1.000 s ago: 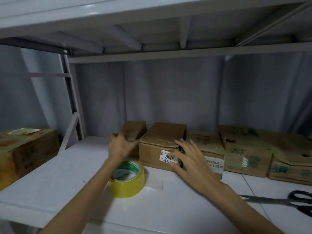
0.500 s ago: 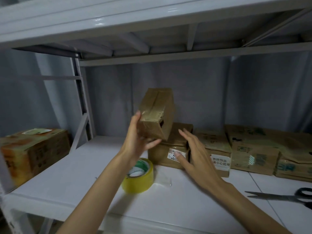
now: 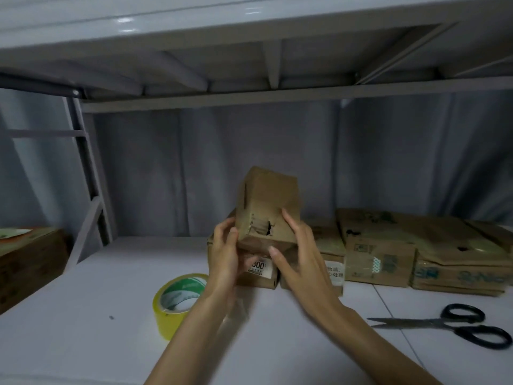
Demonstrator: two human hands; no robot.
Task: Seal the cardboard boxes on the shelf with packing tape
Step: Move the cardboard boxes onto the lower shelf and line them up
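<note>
At the bottom of the frame, 2 bare forearms reach up from the lower edge over the white shelf surface [image 3: 83,315]. Left of centre, a roll of yellow packing tape [image 3: 177,304] with a green-and-white core lies flat on the shelf, partly hidden behind the left forearm. At the lower right, black-handled scissors [image 3: 455,325] lie flat, blades pointing toward the centre, well apart from the tape.

In the middle of the frame, both hands grasp 1 small cardboard box [image 3: 268,209] held tilted in the air. The left hand [image 3: 224,254] clasps its lower left edge and the right hand [image 3: 298,250] grips its lower right side, thumb beneath. The box face toward the camera has a torn hole.

Just behind the hands, a box with a white label [image 3: 259,269] sits on the shelf. To its right a row of flat, worn cardboard boxes [image 3: 388,245] runs to the right edge. At the far left sits a darker carton [image 3: 30,259]. Behind everything hangs a grey curtain [image 3: 194,162], with the upper shelf's underside [image 3: 249,65] overhead.
</note>
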